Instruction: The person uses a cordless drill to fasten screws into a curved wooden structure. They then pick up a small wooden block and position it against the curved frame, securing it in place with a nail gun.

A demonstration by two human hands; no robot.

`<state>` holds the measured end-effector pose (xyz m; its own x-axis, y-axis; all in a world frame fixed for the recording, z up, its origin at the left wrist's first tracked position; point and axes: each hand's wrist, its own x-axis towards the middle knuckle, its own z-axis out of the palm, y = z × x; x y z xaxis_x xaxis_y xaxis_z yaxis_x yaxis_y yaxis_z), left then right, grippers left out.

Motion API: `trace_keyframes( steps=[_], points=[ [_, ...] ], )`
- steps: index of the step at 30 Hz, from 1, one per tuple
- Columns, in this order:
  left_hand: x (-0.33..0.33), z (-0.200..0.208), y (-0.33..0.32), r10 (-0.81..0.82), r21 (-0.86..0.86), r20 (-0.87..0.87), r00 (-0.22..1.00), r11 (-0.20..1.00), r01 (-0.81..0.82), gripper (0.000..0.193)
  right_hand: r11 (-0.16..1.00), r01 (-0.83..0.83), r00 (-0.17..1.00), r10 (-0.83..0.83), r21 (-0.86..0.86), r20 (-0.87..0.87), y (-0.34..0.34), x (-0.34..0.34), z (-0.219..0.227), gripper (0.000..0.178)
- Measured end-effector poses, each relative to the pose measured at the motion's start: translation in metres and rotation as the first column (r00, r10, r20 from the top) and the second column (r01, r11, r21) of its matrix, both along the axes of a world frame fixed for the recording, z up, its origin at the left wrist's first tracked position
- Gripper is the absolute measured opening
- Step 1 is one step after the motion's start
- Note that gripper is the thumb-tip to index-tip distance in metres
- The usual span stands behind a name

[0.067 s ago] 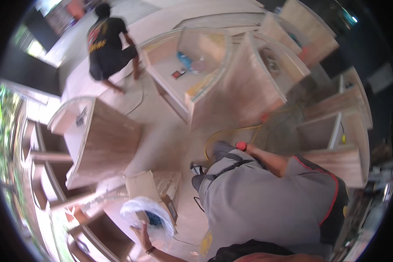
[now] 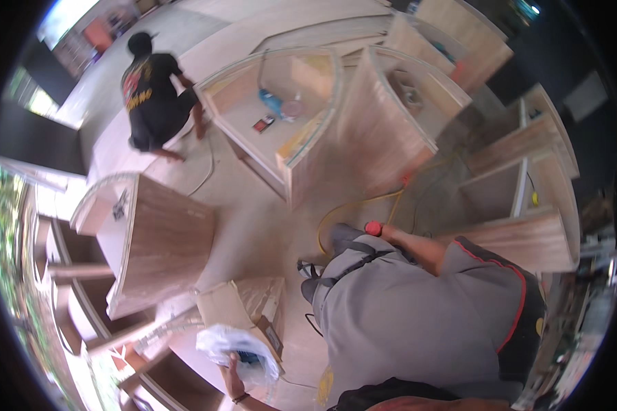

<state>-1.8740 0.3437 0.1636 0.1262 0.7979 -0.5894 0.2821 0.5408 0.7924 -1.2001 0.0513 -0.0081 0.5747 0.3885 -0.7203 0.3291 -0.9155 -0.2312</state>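
My left hand (image 2: 232, 373) is at the rim of a crumpled clear plastic bag (image 2: 216, 339), its fingers drawn together on the film. Something dark blue-green (image 2: 249, 357) shows inside the bag. The bag lies against an opened brown cardboard box (image 2: 223, 305) on the floor to my left. My right hand (image 2: 386, 233) is closed around a red, round-ended object (image 2: 373, 228) beside my knee. Its kind cannot be made out, and most of it is covered by the hand.
Curved wooden cabinet carcasses stand around me, one at left (image 2: 168, 236), one ahead (image 2: 301, 161), one at right (image 2: 384, 130). A yellow hose (image 2: 329, 218) loops on the floor. A person in black (image 2: 151, 99) squats at far left. A blue tool (image 2: 271, 103) lies inside the cabinet ahead.
The view has swung slightly. My left hand's fingers have gone from spread beside the bag to closed on its edge, and the bag has folded down. My right hand keeps the red object.
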Motion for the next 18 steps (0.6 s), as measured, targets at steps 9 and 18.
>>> trace_keyframes(
  steps=[9,18],
  points=[
    [0.019,0.012,0.041,-0.245,-0.371,0.106,0.964,0.890,0.267,0.064,0.988,0.152,0.988,-0.152,-0.010,0.016,-0.012,-0.018,0.009,0.083],
    [0.062,0.021,0.036,-0.311,-0.235,-0.037,0.950,0.926,0.294,0.062,0.953,0.300,0.954,-0.299,-0.046,0.015,-0.043,-0.035,0.001,0.080]
  ],
)
